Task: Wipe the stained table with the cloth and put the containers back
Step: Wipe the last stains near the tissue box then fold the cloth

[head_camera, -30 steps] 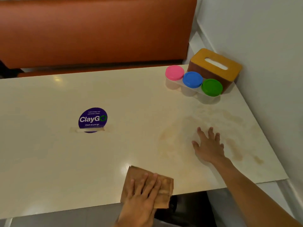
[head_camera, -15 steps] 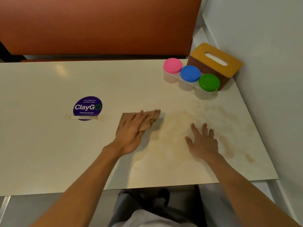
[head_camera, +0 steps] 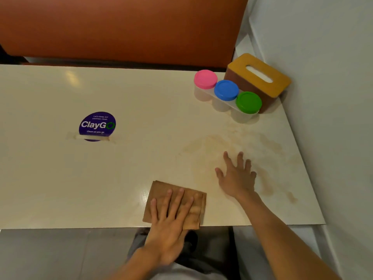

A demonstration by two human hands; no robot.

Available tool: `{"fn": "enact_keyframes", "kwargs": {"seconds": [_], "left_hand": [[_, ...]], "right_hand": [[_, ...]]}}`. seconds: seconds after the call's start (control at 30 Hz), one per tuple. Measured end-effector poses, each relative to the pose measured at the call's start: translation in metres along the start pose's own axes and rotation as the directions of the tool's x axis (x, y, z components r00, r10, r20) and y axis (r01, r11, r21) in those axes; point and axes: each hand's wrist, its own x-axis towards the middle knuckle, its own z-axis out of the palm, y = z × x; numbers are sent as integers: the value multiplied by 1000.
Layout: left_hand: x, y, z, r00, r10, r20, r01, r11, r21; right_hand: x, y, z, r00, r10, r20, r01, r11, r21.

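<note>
Noted a folded brown cloth (head_camera: 158,190) flat on the desk (head_camera: 60,178), just left of the stain (head_camera: 214,144) and on its near side, hard by the desk's near edge. Found the left hand (head_camera: 171,225) on top of it, fingers (head_camera: 177,201) straight and laid side by side, pressing down, curled round nothing. Found the right hand (head_camera: 237,178) resting on the stain itself, fingers spread flat, grasping nothing. Recorded three containers (head_camera: 226,90) (pink, blue and green lids, in one clear rack) at the far side of the stain, close against a box (head_camera: 260,77) behind them.

Judged the step in hand to be wiping, with most of the stain not yet cleared. Recommend sweeping the cloth rightward and away into the stain under even palm pressure, in overlapping passes, working from the stain's rim inward to avoid spreading it. Recommend lifting the right hand off the stain first (otherwise a patch likely missed beneath it). Advise stopping short of the containers, or shifting them aside, given faint marks right up to their feet. Advise refolding to a fresh face once soiled.

Read the cloth as a rectangle, long axis roughly parallel to the near edge, right end pointing toward the stain and tipped a little nearer. Unable to confirm any overhang of the near right corner past the edge.
</note>
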Motion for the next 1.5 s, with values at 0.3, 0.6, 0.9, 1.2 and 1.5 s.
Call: {"fn": "enact_keyframes", "kwargs": {"seconds": [0.3, 0.6, 0.9, 1.2, 1.5], "left_hand": [[-23, 20, -48, 981, 180, 69, -82, 715, -695], [71, -56, -159, 920, -100, -378, -198, 715, -670], [100, -32, -64, 997, -15, -75, 12, 999, -45], [29, 24, -25, 982, 184, -29, -185, 982, -37], [-6, -16, -73, 995, 61, -84, -103, 589, -802]], "right_hand": [[0, 10, -5, 998, -58, -4, 58, 998, -9], [-8, 27, -2, 989, -144, -25, 145, 989, 15], [-9, 24, -3, 992, -128, 4, 128, 991, 32], [-8, 24, -3, 995, -103, 3, 103, 992, 68], [-9, 21, 0, 995, -100, 8, 100, 994, 40]]}}
